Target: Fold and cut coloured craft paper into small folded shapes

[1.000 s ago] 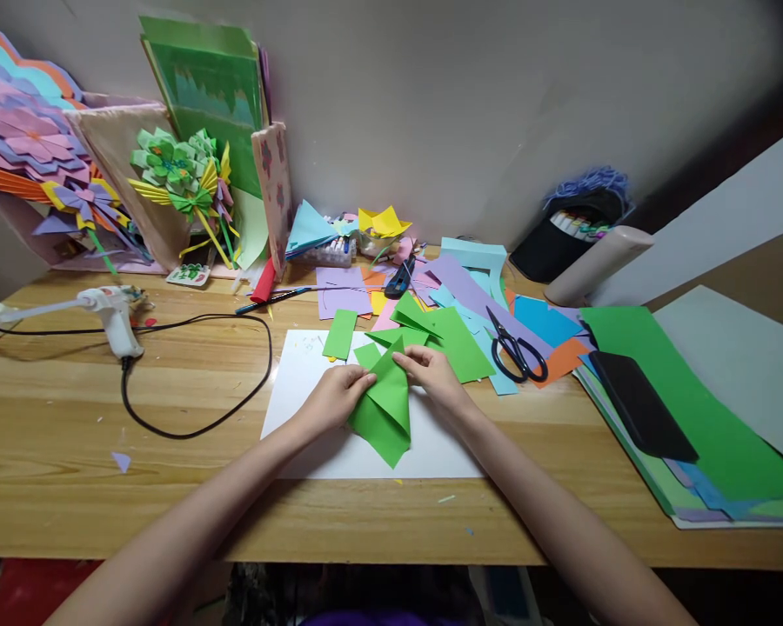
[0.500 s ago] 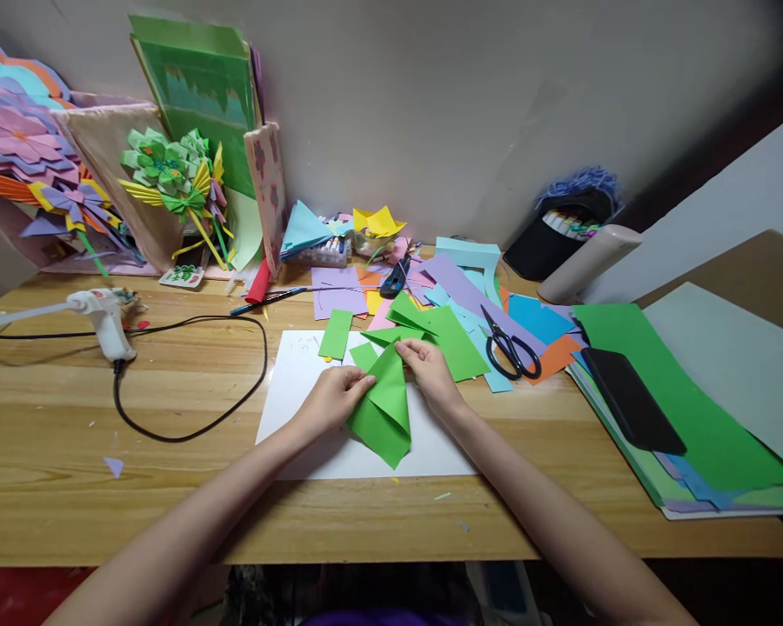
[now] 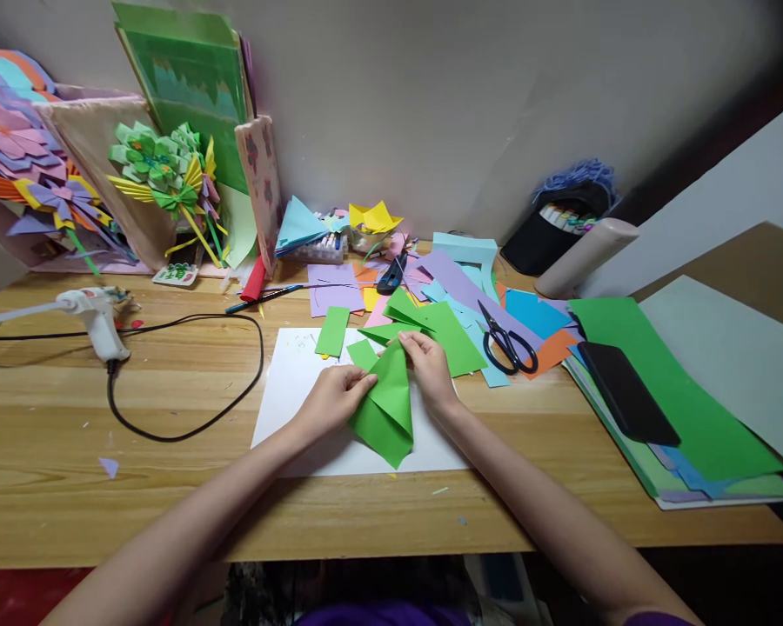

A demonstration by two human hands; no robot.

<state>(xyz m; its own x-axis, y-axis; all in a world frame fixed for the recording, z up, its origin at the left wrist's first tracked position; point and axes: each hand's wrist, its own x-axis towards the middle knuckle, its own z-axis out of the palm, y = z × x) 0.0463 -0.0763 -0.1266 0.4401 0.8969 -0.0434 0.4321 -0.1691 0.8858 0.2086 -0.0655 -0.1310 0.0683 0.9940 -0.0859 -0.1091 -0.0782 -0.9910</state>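
A partly folded sheet of green paper (image 3: 390, 407) is held between my two hands, its top drawn to a point and its lower part flaring with a loose flap. My left hand (image 3: 335, 394) pinches its left edge between thumb and fingers. At the upper tip, my right hand (image 3: 429, 367) grips the paper with thumb and index finger. Beneath lies a white sheet (image 3: 287, 413). Just beyond my hands are a green rectangle (image 3: 332, 331) and more green paper (image 3: 455, 337), some of it folded.
Black-handled scissors (image 3: 509, 345) lie on coloured paper to the right. A phone (image 3: 628, 393) rests on a paper stack (image 3: 685, 391). On the left stand a white glue gun (image 3: 97, 323) and its looping black cord (image 3: 261, 361). Behind are a utility knife (image 3: 391, 274) and paper flowers (image 3: 160, 165).
The whole view has shifted slightly. Both hands keep their hold on the green paper, and its folded shape looks nearly the same.
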